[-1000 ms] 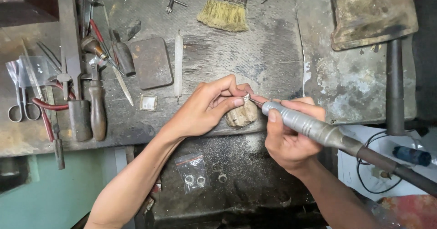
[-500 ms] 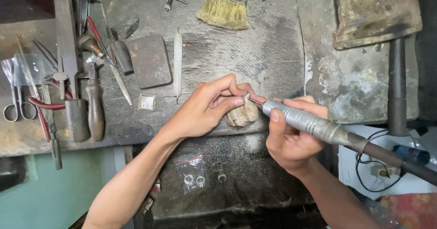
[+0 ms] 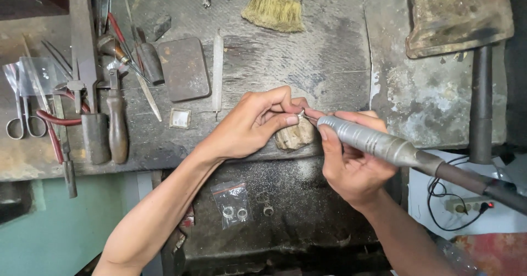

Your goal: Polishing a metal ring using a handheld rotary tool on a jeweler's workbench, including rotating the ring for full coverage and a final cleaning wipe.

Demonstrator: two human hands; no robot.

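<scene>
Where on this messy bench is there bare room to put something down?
The widest bare patch is the dark bench top between the flat file and the pale stone slab, below the brush. The slab is mostly bare too. The far left is crowded with scissors and wooden-handled tools. The bench's front edge is taken by the left hand and the right hand.

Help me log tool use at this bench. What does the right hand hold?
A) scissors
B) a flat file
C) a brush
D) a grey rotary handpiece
D: the right hand grips the grey rotary handpiece, its tip at the small piece pinched by the left hand.
</scene>
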